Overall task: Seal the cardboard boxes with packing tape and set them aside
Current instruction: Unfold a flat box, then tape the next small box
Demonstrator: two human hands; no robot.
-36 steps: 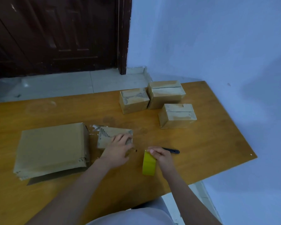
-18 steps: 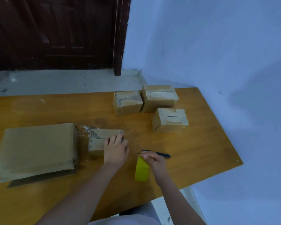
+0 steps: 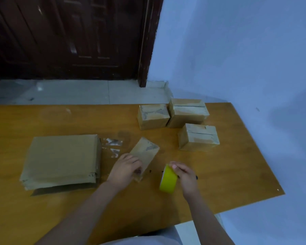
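While my left hand point(image 3: 126, 167) gripped the near end of a small cardboard box point(image 3: 145, 154) lying askew on the wooden table point(image 3: 237, 174), my right hand point(image 3: 185, 174) clasped an upright roll of yellow packing tape point(image 3: 168, 181). Three taped boxes point(image 3: 187, 112) sat grouped beyond, flattened cardboard point(image 3: 62, 160) to my left.

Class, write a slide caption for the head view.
Left hand grips a small box; right hand holds yellow tape.
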